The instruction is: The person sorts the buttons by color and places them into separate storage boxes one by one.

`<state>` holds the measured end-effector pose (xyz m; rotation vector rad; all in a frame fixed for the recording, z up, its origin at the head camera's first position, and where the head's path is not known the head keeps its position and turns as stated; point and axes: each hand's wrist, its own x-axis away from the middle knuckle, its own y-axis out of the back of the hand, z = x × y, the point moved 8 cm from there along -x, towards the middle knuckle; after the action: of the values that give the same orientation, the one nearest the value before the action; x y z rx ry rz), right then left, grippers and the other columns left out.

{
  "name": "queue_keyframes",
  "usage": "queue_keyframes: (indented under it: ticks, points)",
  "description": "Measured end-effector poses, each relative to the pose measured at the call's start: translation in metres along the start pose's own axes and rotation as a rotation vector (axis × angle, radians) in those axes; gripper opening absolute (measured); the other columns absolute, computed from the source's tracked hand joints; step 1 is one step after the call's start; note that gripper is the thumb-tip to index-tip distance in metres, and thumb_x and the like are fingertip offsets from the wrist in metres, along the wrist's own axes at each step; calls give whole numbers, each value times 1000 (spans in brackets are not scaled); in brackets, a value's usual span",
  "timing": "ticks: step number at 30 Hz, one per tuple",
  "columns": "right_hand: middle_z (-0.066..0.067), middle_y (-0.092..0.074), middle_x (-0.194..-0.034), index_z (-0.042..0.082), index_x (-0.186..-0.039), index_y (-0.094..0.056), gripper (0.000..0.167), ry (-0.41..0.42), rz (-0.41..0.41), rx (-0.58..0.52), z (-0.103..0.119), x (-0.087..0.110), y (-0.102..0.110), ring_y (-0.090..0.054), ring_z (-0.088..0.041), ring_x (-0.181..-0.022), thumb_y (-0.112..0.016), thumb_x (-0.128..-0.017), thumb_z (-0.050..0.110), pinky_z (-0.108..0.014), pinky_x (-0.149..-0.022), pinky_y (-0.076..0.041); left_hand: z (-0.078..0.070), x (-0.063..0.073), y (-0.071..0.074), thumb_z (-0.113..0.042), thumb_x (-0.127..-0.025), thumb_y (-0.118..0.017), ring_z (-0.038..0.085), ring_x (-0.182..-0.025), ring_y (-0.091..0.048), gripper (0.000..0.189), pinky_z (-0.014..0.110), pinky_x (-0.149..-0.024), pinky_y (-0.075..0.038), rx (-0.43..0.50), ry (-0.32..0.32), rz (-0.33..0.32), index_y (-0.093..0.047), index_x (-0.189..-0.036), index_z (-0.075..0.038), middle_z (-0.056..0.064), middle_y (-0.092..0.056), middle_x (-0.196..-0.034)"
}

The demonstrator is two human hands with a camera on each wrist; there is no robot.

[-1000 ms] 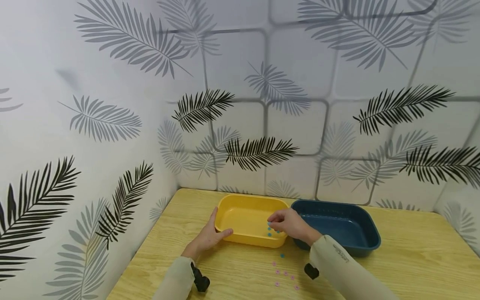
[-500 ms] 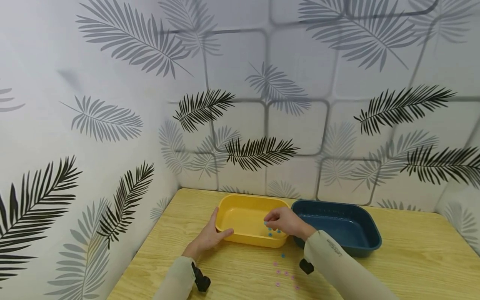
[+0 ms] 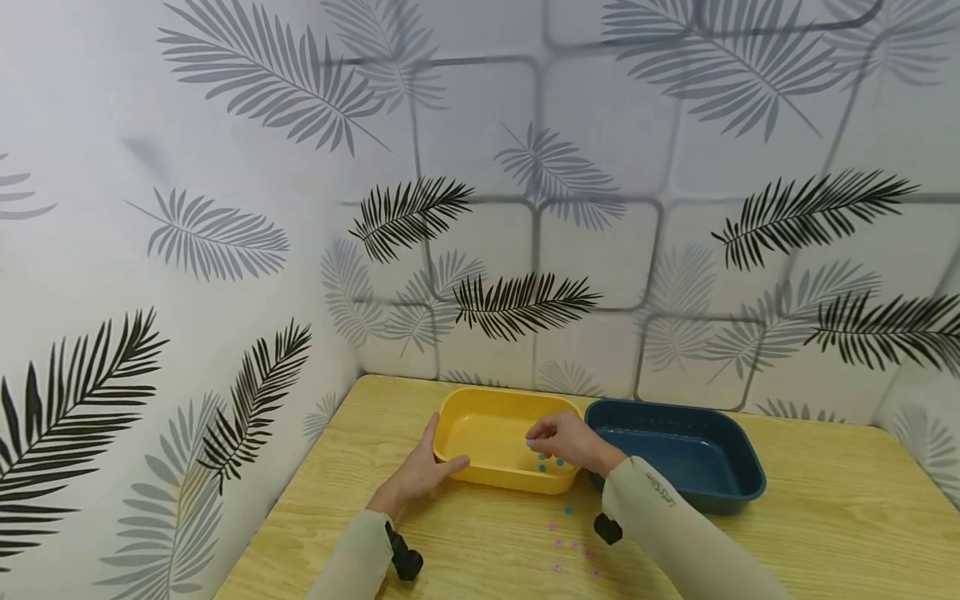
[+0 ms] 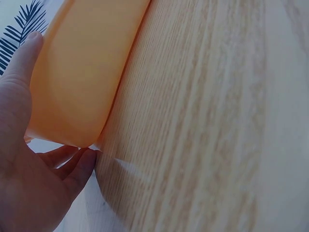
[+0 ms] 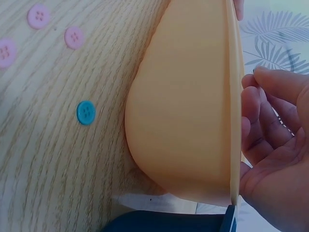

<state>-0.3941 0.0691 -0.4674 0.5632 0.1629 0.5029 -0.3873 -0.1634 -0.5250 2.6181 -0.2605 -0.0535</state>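
Observation:
My left hand (image 3: pixel 420 471) grips the left end of a yellow plastic tub (image 3: pixel 495 478), thumb on the near rim and fingers round the outer corner. In the left wrist view those fingers curl against the tub's end. Over the tub's right half, my right hand (image 3: pixel 566 439) pinches a blue button (image 3: pixel 529 442) between thumb and fingertips. Several blue buttons (image 3: pixel 542 468) lie on the tub floor below it. In the right wrist view the tub's wall stands beside my right hand, and the pinched button is mostly hidden by the fingers.
A dark blue tub (image 3: pixel 697 454) stands against the yellow tub's right side. On the wooden table (image 3: pixel 832 508) in front lie a loose blue button (image 5: pixel 86 112) and several pink buttons (image 5: pixel 74 37). A leaf-patterned wall (image 3: pixel 495 242) rises behind.
My right hand has shifted slightly left and inward over the yellow tub, the blue button still pinched. My left hand keeps its grip on the tub.

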Motion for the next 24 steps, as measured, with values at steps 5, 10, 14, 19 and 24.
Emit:
queue_keyframes:
  ticks: [5,10,14,19,24]
  points:
    - [-4,-63,-91,-3,-113,-64,25,9,-14,1,-1,0,2,-61,-35,-83,-60,-93,11,-51,-72,-49,-2,1,-1,-38,-86,-70,39,-137,-23,102,54,-109,-17,-2,8,3,2,-152,-10,22,-14,-154]
    - [-6,-64,-95,-3,-114,-64,26,14,-20,-3,-2,1,4,-61,-35,-84,-60,-94,12,-46,-72,-51,-2,1,-1,-38,-86,-69,38,-138,-22,101,53,-110,-17,3,7,7,2,-152,-10,22,-14,-154]
    - [-7,-64,-96,-1,-114,-64,26,9,-30,18,2,3,7,-60,-34,-85,-60,-94,14,-36,-68,-51,-1,0,-1,-37,-87,-69,38,-138,-22,101,53,-110,-17,-5,-1,6,2,-152,-10,22,-13,-154]
    - [-2,-63,-93,2,-111,-66,24,36,-40,93,11,15,14,-62,-28,-83,-61,-93,18,-31,-66,-50,1,0,-1,-36,-87,-68,38,-137,-23,99,53,-110,-18,-11,1,3,2,-152,-11,22,-15,-154]
    - [2,-62,-86,3,-107,-67,22,83,-11,160,17,32,18,-59,-20,-75,-62,-93,20,-29,-62,-49,0,1,-1,-35,-87,-69,38,-137,-23,99,53,-110,-18,-4,2,1,2,-152,-11,22,-15,-154]
